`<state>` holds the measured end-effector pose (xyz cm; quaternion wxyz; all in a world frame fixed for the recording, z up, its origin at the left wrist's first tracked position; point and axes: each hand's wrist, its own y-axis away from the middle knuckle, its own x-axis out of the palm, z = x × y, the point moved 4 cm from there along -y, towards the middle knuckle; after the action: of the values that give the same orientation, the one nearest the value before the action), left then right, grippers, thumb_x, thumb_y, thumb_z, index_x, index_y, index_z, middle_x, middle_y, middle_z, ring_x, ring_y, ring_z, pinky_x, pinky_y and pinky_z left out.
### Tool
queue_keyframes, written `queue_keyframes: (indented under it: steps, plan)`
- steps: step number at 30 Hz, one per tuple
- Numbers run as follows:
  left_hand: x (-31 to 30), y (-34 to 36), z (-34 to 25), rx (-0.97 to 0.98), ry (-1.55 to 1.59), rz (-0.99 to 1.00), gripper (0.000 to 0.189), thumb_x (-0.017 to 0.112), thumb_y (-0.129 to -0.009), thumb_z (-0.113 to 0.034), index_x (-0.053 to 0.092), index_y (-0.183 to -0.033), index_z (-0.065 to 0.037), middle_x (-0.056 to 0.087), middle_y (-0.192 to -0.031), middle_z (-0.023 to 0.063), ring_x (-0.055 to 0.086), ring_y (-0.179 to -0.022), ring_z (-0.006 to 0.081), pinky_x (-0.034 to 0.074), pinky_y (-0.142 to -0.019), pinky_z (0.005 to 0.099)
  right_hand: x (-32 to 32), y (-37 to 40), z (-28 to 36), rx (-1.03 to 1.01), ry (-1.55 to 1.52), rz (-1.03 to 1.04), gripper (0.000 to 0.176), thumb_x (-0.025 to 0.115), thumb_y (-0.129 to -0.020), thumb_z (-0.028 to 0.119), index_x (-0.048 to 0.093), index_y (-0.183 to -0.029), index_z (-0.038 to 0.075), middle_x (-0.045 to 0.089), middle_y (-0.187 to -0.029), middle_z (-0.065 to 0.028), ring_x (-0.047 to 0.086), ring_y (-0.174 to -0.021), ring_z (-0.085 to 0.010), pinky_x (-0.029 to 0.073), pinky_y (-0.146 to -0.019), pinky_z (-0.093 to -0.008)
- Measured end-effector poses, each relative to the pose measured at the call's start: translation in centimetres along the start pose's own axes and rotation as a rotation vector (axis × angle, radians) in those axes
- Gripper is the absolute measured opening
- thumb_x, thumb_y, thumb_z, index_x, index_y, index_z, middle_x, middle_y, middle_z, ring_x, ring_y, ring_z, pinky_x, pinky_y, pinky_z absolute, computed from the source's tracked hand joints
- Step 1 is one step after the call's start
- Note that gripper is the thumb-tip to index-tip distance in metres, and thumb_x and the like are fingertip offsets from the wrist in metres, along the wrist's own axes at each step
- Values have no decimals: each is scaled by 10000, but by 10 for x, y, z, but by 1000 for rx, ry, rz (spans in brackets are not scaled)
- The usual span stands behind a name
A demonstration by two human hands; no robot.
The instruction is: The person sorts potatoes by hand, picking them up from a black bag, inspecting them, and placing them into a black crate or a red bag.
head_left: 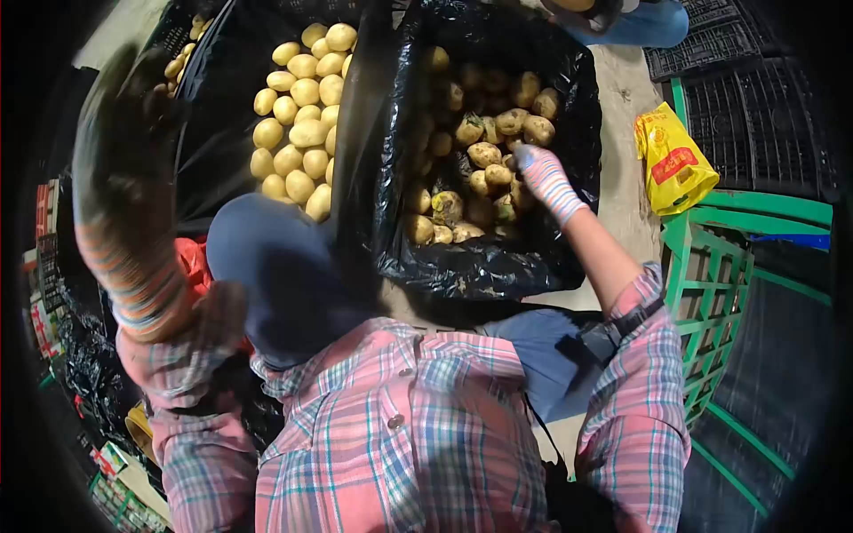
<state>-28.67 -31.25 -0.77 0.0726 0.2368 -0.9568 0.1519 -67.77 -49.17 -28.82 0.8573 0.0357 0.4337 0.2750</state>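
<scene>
My right hand, in a glove with a striped cuff, reaches down into a crate lined with black plastic. Its fingers curl downward against the potatoes; what lies under them is hidden. Several of these potatoes look blemished, with dark or greenish patches. My left hand, also gloved, is raised at the far left, close to the camera. It is dark and blurred, with fingers stretched out and nothing seen in them. Beside it, a second black-lined crate holds smooth, pale yellow potatoes.
More potatoes show at the upper left. To the right lie a yellow bag, a green crate and black crates. Another person's blue-clothed leg is at the top right. Red plastic sits by my left knee.
</scene>
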Motion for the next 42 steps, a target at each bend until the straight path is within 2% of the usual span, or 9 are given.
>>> queue_keyframes:
  steps: [3, 7, 16, 22, 24, 27, 30, 33, 42]
  plan:
    - [70, -22, 36, -71, 446, 332, 494, 444, -952, -257, 410, -1344, 42, 512, -1286, 161, 513, -1122, 223, 378, -1014, 369, 75, -22, -34, 31, 273, 162, 339, 520, -870, 281, 611, -1099, 47, 628, -1105, -210, 608, -1024, -352, 453, -931, -404]
    - [115, -30, 78, -208, 423, 260, 394, 407, -982, -232, 503, -1272, 17, 579, -1198, 126, 552, -1068, 196, 412, -963, 315, 112, -12, 22, -40, 449, 594, 409, 589, -801, 115, 549, -1206, 79, 594, -1184, -185, 550, -1144, -308, 428, -987, -389]
    - [122, -26, 128, -420, 366, 12, 246, 492, -944, -178, 592, -1087, -4, 610, -970, 66, 589, -766, 139, 494, -748, 264, 175, -24, 13, -172, 730, 645, 628, 802, -629, 267, 547, -1183, 120, 562, -1200, -126, 572, -1095, -283, 503, -874, -401]
    - [123, -25, 114, 20, -489, 226, 273, 387, -989, -109, 555, -1158, 25, 619, -1031, 101, 608, -809, 154, 525, -763, 278, 133, -27, 15, -9, 475, 449, 498, 740, -684, 234, 571, -1115, 51, 610, -1087, -188, 616, -980, -341, 515, -841, -393]
    - [122, -20, 130, -348, 281, 194, 380, 529, -933, -274, 543, -1205, -10, 599, -1043, 102, 577, -832, 161, 450, -773, 307, 120, -25, -2, 9, 381, 425, 387, 667, -751, 201, 570, -1091, 42, 618, -1022, -222, 610, -939, -380, 500, -814, -433]
    - [123, -18, 132, -445, 493, 173, 380, 525, -931, -261, 542, -1209, -1, 597, -1043, 107, 572, -835, 163, 441, -761, 307, 106, -20, -13, 52, 477, 486, 295, 592, -831, 291, 617, -1021, 66, 643, -986, -182, 605, -926, -378, 487, -799, -455]
    - [121, -15, 127, -365, 470, 203, 390, 522, -928, -256, 538, -1216, 6, 595, -1047, 109, 569, -840, 169, 440, -767, 306, 103, -23, -7, 252, 441, 432, 336, 638, -788, 283, 631, -1028, 47, 632, -1056, -173, 622, -929, -345, 505, -811, -421]
    - [125, -14, 119, -256, 221, 204, 399, 523, -925, -257, 534, -1222, 9, 590, -1056, 112, 567, -837, 172, 439, -763, 301, 127, -24, 6, -154, 479, 234, 452, 662, -777, 308, 544, -1153, 86, 561, -1165, -145, 591, -985, -333, 504, -799, -417]
    - [127, -21, 130, -315, 203, 187, 349, 528, -925, -260, 565, -1155, 0, 576, -1034, 100, 554, -838, 160, 433, -757, 292, 167, -42, -4, 34, 564, 352, 807, 727, -727, 218, 298, -1409, 160, 407, -1310, -169, 533, -1117, -340, 463, -924, -448]
